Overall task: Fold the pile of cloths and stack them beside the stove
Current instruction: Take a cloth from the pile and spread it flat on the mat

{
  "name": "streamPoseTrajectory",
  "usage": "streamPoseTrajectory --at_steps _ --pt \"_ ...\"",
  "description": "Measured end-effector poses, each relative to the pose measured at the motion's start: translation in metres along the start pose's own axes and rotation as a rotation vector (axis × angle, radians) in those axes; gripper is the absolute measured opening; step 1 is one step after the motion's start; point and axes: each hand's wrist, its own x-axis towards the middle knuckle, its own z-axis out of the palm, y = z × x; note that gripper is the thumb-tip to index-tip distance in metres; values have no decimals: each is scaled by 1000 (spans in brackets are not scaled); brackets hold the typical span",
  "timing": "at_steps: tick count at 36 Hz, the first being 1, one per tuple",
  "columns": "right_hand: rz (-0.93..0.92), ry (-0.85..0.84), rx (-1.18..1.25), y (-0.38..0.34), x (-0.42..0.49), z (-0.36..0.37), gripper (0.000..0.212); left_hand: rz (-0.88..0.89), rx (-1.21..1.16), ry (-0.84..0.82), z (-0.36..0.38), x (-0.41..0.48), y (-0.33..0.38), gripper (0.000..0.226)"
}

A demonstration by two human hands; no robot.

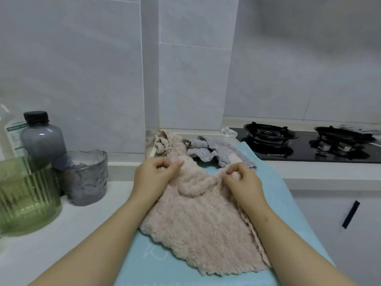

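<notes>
A fluffy pink cloth point(198, 230) lies spread on a light blue mat point(288, 205) in front of me. My left hand point(153, 174) pinches its far left edge. My right hand point(242, 180) pinches its far right edge, and the fabric bunches between the two hands. Behind them lie a crumpled grey cloth point(218, 151) and another pink cloth point(165, 141), heaped near the wall. The black gas stove point(305, 143) sits at the right on the counter.
At the left stand a green ribbed glass point(26, 195), a grey textured glass point(86, 178) and a grey bottle with a black cap point(42, 139). A small white crumpled thing point(228, 132) lies by the stove's back left corner. White cabinet front point(340, 223) at lower right.
</notes>
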Motion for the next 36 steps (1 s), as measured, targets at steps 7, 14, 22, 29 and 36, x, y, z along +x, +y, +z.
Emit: streamPoseTrajectory --at_steps 7,14,22,29,36 --pt "19 29 -28 4 1 -3 38 -15 401 -145 9 5 -35 24" --pt "120 -8 -202 15 10 1 51 4 881 -287 23 3 -29 30" --pt "-135 134 24 3 8 -2 26 76 260 -24 7 4 -27 34" --pt "24 178 -64 16 17 -2 35 -5 284 91 4 9 -34 31" --pt "237 276 35 21 23 -6 44 -14 618 88 6 7 -35 29"
